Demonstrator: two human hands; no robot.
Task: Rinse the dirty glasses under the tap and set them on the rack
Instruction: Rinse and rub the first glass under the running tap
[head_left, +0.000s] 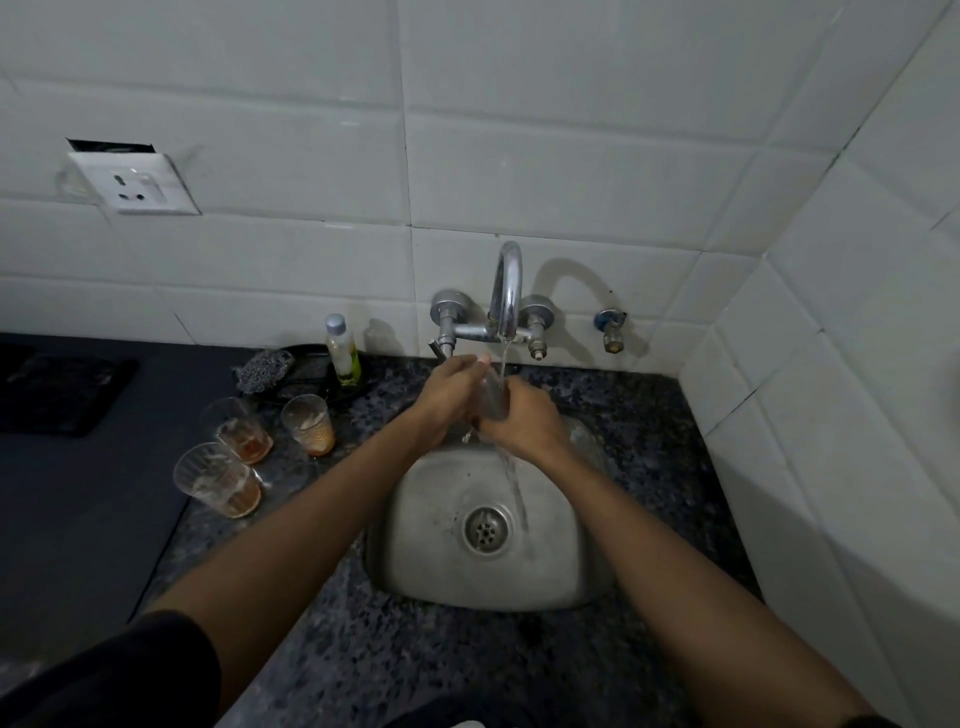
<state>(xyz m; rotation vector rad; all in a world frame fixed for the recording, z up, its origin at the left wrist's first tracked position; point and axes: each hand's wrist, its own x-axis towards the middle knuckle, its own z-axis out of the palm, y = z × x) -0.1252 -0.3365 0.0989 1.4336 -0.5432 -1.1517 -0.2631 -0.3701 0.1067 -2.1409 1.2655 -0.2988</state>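
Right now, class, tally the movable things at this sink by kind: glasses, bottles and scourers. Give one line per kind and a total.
Glasses: 4 – three dirty glasses on the counter, one glass held under the tap by the left hand and right hand
Bottles: 1 – bottle
Scourers: 1 – scourer
Total: 6

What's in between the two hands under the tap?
In the head view, a clear glass sits between the left hand and the right hand. Both grip it while water from the tap runs over it.
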